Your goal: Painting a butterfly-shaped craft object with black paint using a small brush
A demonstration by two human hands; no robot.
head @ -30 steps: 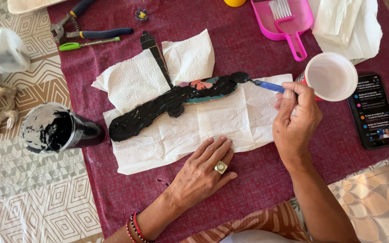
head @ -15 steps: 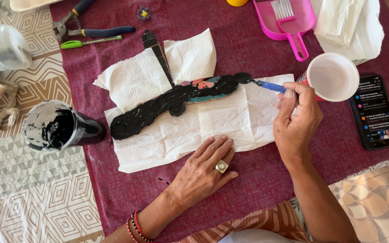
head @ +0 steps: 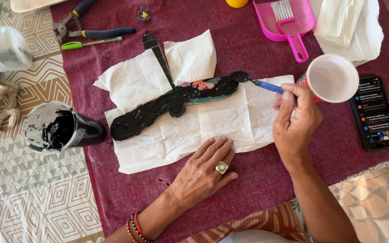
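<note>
Pinching a blue-handled brush (head: 266,86) between the thumb and fingers of my right hand (head: 295,125), I have its tip on the right end of the long mosaic piece (head: 176,101), which is smeared black and lies across white paper towels (head: 230,121) on the maroon cloth (head: 257,180). My left hand (head: 202,170) lies flat and open, fingers spread, pressing the towel's lower edge and gripping nothing. A white cup (head: 332,78) stands just beside my right knuckles, with a phone (head: 375,118) beyond it. A pot of black paste (head: 55,127) sits to the left of the towels. Pliers (head: 86,31), a green pen (head: 88,43) and a pink dustpan with brush (head: 287,20) lie at the far side.
</note>
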